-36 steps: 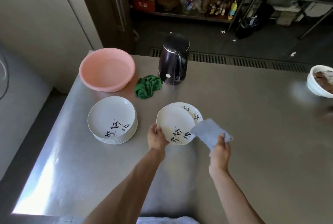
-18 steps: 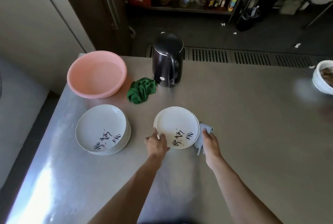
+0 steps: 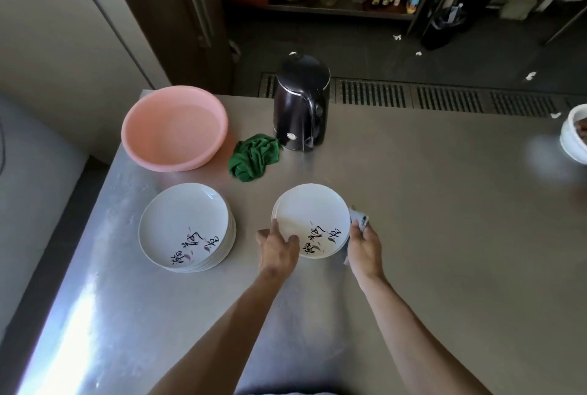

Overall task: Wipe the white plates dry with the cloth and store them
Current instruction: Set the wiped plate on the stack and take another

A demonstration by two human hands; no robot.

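Two stacks of white plates with black lettering stand on the steel table. The taller stack [image 3: 185, 224] is at the left. The small stack [image 3: 313, 215] of two or three plates is in the middle, squared up. My left hand [image 3: 277, 248] grips the small stack's near-left rim, thumb on top. My right hand [image 3: 363, 245] is at its right rim and holds a crumpled grey-blue cloth [image 3: 359, 220], mostly hidden under the fingers.
A pink basin [image 3: 174, 128] sits at the far left, a crumpled green cloth [image 3: 254, 156] beside a black kettle [image 3: 301, 102]. A white bowl [image 3: 573, 137] is at the right edge. The table's left edge [image 3: 104, 172] drops to the floor.
The top plate, offset and lifted before, now lies squarely on the small stack. The cloth, spread out in my right hand, is bunched at the stack's right rim.
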